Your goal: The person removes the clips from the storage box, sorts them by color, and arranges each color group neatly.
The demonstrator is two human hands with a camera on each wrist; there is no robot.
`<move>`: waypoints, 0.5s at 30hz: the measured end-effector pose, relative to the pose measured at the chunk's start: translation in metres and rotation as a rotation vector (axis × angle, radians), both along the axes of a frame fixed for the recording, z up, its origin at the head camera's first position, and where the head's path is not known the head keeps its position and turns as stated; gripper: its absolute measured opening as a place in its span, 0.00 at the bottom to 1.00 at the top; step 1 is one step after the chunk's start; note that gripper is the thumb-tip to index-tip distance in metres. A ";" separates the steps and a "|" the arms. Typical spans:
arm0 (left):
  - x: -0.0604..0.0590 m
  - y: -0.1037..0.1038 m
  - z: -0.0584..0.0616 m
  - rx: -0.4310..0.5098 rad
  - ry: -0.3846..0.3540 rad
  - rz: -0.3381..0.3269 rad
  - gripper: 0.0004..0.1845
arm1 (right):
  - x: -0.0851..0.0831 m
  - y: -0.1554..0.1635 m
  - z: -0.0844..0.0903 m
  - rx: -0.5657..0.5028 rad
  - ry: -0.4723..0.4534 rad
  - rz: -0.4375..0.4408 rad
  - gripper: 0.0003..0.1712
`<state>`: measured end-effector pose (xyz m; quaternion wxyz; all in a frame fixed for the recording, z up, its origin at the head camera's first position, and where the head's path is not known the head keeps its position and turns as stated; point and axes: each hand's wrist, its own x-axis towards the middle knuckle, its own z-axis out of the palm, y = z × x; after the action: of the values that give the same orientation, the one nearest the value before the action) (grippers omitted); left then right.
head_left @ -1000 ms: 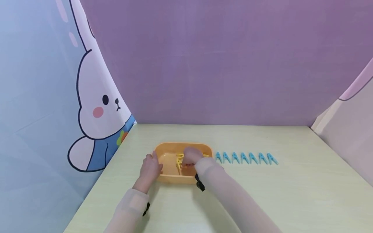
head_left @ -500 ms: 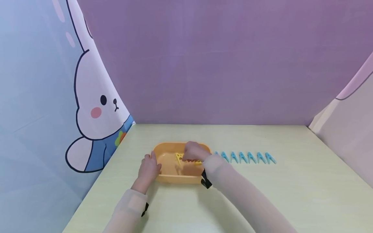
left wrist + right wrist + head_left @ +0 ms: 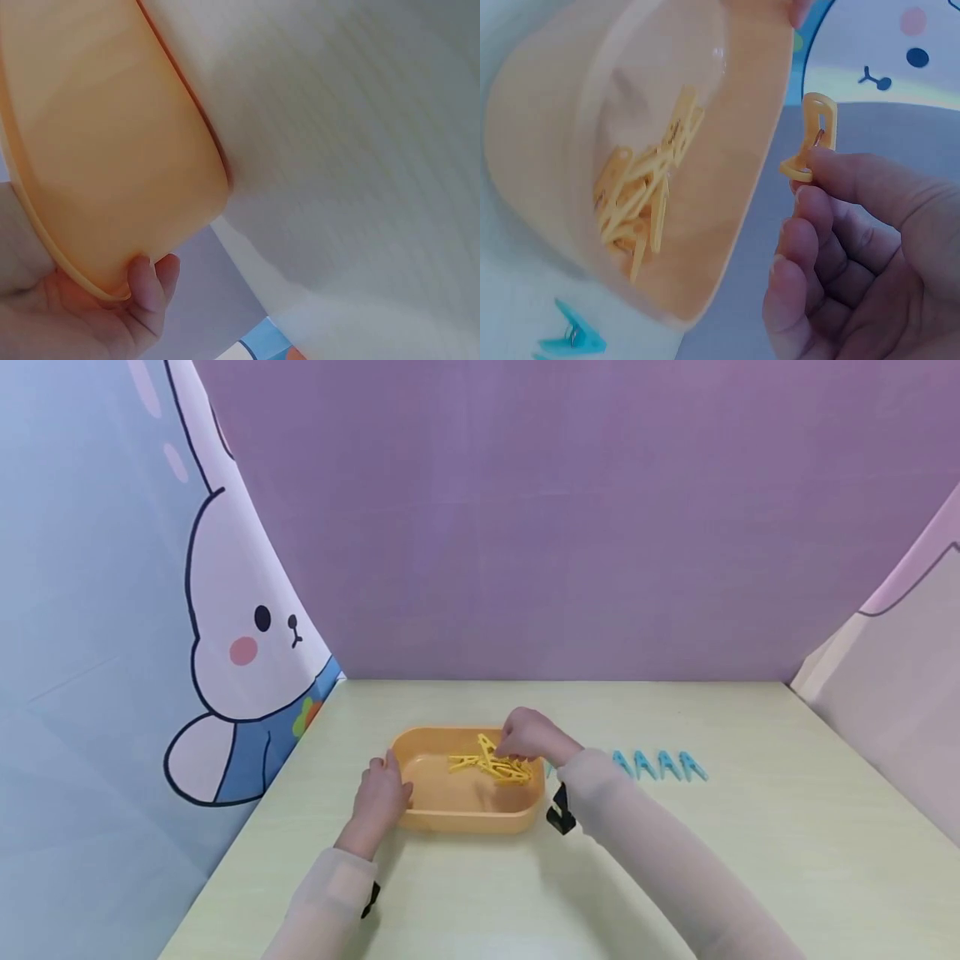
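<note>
The left hand [image 3: 381, 797] grips the left rim of an orange tub [image 3: 465, 817] on the table [image 3: 750, 860]. The right hand [image 3: 528, 737], above the tub's right side, pinches a yellow clothespin [image 3: 810, 147]. Blue clothespins [image 3: 660, 765] line up to the right, with bare tabletop beyond them.

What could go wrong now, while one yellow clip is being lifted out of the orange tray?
The right hand pinches the yellow clip only near one end, so it might slip and fall back into the orange tray or onto the table. The right sleeve hangs over the row of blue clips and could brush them out of line.
</note>
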<state>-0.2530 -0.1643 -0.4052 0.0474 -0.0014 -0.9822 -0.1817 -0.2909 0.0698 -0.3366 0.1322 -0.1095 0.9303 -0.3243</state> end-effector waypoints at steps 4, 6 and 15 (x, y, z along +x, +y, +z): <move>0.001 0.000 0.001 -0.002 0.008 -0.003 0.34 | -0.001 0.009 0.002 -0.007 -0.016 -0.036 0.16; 0.001 -0.001 0.000 -0.007 0.020 -0.009 0.34 | -0.002 0.013 0.003 -0.007 -0.028 -0.049 0.17; 0.002 -0.002 0.000 -0.004 0.035 -0.021 0.34 | -0.002 0.030 0.008 -0.003 -0.026 -0.085 0.12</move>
<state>-0.2507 -0.1664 -0.4052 0.0628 -0.0150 -0.9815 -0.1802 -0.2933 0.0995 -0.3287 0.1302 -0.0658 0.9317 -0.3326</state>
